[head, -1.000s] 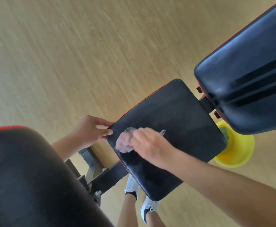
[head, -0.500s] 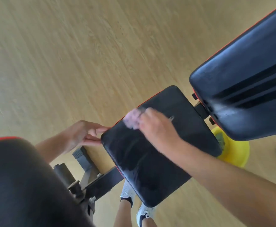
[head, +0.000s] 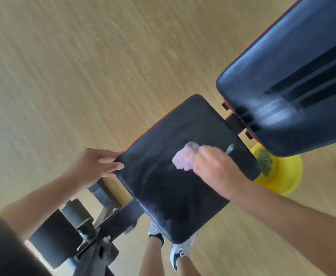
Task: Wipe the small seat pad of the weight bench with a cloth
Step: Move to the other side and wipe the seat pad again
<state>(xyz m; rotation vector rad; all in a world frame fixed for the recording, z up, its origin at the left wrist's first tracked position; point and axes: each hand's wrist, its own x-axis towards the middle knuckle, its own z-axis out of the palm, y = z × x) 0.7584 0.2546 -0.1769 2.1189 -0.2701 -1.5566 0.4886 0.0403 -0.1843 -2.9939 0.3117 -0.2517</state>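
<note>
The small black seat pad of the weight bench fills the middle of the view, with faint wet streaks on it. My right hand presses a bunched pink-white cloth onto the pad's upper middle. A strip of the cloth sticks out past the knuckles. My left hand grips the pad's left corner, thumb on top.
The large black backrest pad rises at the upper right. A yellow bowl holding a green rag sits on the wooden floor under it. Black foam rollers and the frame lie at the lower left. My shoes stand below the pad.
My right hand has swept the cloth from the pad's left edge toward its middle. The view has shifted, and my left hand stays on the corner.
</note>
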